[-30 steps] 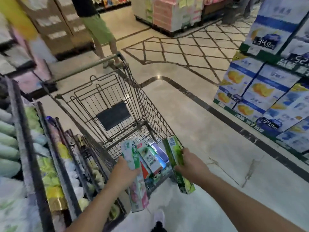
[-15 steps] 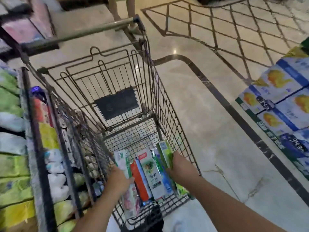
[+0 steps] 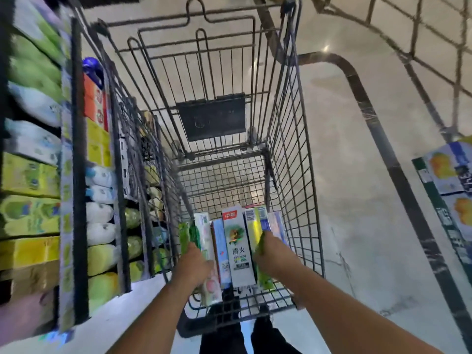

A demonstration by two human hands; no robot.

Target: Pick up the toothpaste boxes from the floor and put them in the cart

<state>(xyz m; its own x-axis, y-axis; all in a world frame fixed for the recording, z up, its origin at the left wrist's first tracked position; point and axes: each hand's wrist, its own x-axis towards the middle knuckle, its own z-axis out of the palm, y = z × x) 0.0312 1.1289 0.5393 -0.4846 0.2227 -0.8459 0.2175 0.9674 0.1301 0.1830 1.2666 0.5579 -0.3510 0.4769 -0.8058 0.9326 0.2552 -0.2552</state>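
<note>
- Lower than half a second ago, both hands and the bundle of toothpaste boxes [image 3: 238,247] now sit well inside the cart [image 3: 298,159], near its wire floor at the end closest to the person; the camera has tipped further down.
- Head view: the left hand [image 3: 192,265] is curled around the green-and-white box on the bundle's left side, and the right hand [image 3: 274,254] is closed on the green box on the right (fingertips hidden behind the cardboard).
- Pressing inward from both sides probably keeps the loose middle boxes clamped, so the whole row goes down together.
- Boxes lie lengthwise, side by side, likely to rest flat on the mesh.
- No boxes show on the floor [image 3: 362,226] in this view.
</note>
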